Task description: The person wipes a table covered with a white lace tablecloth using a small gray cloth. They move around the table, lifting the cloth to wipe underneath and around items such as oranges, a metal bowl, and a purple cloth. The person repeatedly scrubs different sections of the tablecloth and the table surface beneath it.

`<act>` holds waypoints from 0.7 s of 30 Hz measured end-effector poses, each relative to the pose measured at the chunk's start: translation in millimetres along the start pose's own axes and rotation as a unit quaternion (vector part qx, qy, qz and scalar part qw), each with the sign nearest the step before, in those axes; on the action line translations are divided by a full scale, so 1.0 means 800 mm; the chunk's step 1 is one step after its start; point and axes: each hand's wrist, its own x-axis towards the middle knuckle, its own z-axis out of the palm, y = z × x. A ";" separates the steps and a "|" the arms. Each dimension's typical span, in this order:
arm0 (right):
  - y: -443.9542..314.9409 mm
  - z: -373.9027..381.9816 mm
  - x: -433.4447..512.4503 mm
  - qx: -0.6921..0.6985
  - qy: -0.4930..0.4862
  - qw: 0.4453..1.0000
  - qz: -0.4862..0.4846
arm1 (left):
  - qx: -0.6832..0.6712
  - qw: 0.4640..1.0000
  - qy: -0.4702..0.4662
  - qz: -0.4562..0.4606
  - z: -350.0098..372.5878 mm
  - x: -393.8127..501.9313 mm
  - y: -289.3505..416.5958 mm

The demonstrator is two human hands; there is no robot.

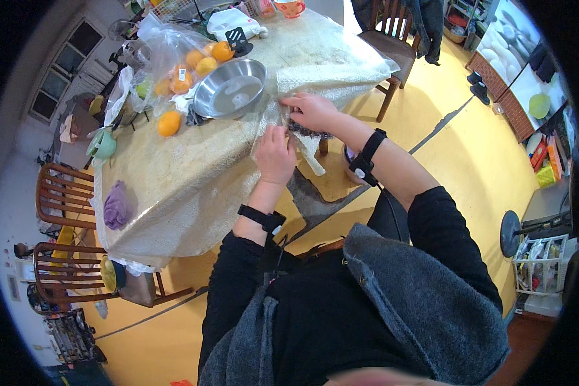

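Both hands are at the near corner of a table covered with a cream lace-patterned tablecloth (193, 169). My left hand (276, 155) rests on the cloth near the edge, its fingertips pointing at the corner. My right hand (312, 112) is just beyond, its fingers on a gathered, folded part of the cloth. Under the right palm a dark, fluffy-looking material (310, 131) shows partly; its kind is unclear. Whether either hand pinches the cloth is hidden. A wide steel basin (234, 91) stands tilted close by, with an orange (169, 123) to its left.
Clear plastic bags with oranges (194, 59), a black slotted spatula (238, 41) and an orange cup (290, 7) lie farther back. A purple cloth (117, 205) and a green cup (102, 144) are at the left. Wooden chairs (67, 195) stand around; a bucket (354, 166) is below.
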 end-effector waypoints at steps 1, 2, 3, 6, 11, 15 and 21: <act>0.002 -0.001 0.001 0.000 -0.013 1.000 -0.007 | -0.037 0.996 -0.028 -0.082 0.005 -0.003 0.005; 0.004 -0.001 0.002 -0.007 -0.024 1.000 -0.001 | -0.025 0.996 -0.009 -0.090 0.012 -0.004 0.010; 0.005 -0.001 0.003 -0.013 -0.031 0.999 -0.001 | -0.014 0.993 -0.003 -0.113 0.018 -0.004 0.014; 0.007 0.003 0.005 -0.029 -0.036 0.999 -0.015 | 0.005 0.991 0.023 -0.129 0.034 -0.002 0.016; 0.011 0.004 0.004 -0.005 -0.012 0.999 -0.042 | 0.026 0.990 0.047 -0.129 0.054 0.000 -0.001; 0.021 0.000 0.004 0.064 -0.023 0.997 -0.036 | -0.155 0.972 0.074 -0.158 0.057 -0.003 -0.021; 0.040 -0.007 0.015 0.221 -0.032 0.974 -0.049 | -0.383 0.868 -0.073 -0.308 0.027 0.029 -0.047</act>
